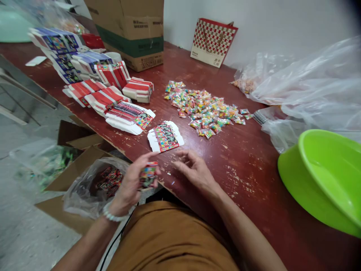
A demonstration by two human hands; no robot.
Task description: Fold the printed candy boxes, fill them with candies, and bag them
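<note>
My left hand is wrapped round a small printed candy box in red, black and bright colours, held over the table's near edge; the hand is somewhat blurred. My right hand is a little to the right, above the table, with its fingers curved and apart and nothing visible in it. Just beyond both hands lies a short fanned stack of flat printed box blanks with white flaps. Farther out is a spread pile of small clear candy packets with colourful pieces inside.
Stacks of folded red blanks and blue blanks line the table's left side. A large cardboard box and a checked gift bag stand at the back. A green basin sits right. Below left is an open carton with a plastic liner.
</note>
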